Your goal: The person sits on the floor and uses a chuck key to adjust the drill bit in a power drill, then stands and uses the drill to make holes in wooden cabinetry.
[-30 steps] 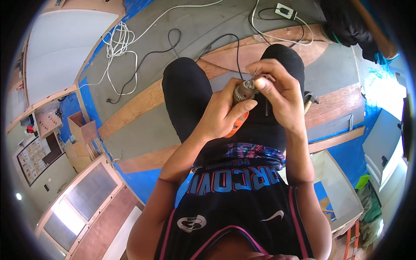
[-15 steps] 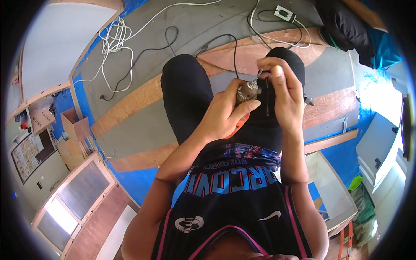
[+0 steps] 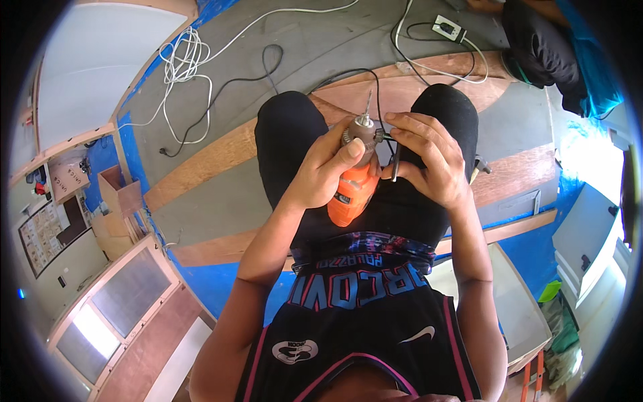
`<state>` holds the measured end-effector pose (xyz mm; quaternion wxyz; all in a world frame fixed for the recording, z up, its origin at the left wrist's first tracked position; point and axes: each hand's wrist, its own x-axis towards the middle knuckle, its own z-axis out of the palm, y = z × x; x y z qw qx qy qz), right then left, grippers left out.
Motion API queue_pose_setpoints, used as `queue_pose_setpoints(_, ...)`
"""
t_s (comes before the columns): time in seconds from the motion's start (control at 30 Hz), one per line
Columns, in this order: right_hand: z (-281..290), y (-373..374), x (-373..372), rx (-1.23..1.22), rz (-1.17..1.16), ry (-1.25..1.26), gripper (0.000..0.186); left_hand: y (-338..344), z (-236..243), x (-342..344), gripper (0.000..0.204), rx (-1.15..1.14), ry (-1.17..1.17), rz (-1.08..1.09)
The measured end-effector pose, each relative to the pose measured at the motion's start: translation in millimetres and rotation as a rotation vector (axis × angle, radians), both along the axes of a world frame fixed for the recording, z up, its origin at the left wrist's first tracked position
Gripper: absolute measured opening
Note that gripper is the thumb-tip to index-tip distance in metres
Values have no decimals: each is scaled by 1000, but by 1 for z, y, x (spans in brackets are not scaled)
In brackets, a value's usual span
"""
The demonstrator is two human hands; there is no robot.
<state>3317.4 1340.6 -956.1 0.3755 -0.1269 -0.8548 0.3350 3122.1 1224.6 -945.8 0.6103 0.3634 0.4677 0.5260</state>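
My left hand [image 3: 327,167] is closed around an orange power drill [image 3: 350,199] held upright between my knees, thumb over the metal chuck [image 3: 357,143]. A thin bit [image 3: 368,100] sticks up from the chuck. My right hand [image 3: 432,153] grips a dark chuck key [image 3: 396,161], its toothed head against the chuck's right side and its bar upright beside my fingers. Behind that hand, near my right leg, lies a hammer [image 3: 481,165], partly hidden.
Wooden strips [image 3: 512,175] and coiled white cable [image 3: 188,59] lie on the grey surface, with black cords and a socket strip [image 3: 445,27]. Another person in dark trousers [image 3: 542,50] is at upper right. A wooden box [image 3: 122,189] and panelled frames are at left.
My left hand has shifted the drill leftward, exposing more of its orange body. My right hand has moved down from the bit to the chuck key, which now meets the chuck's side.
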Motion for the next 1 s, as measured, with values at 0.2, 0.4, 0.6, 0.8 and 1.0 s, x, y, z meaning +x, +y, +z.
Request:
queue_pose_setpoints(0.2,-35,-2,-13,332,-80,140,30,-1,-1,-3,47,-37,18,-9)
queue_pose_setpoints(0.4,-22,-3,-21,352,-93,159,21,-8,-3,-4,50,-29,-17,23)
queue_pose_setpoints(0.6,-21,-2,-8,303,-99,159,20,-6,-13,0,53,-3,-29,-30)
queue_pose_setpoints(0.8,-22,7,-6,160,-254,245,16,-4,-35,-23,56,4,-110,-10)
queue_pose_setpoints(1.0,-9,-31,-17,-767,-122,180,21,-26,-57,-56,61,83,-324,29)
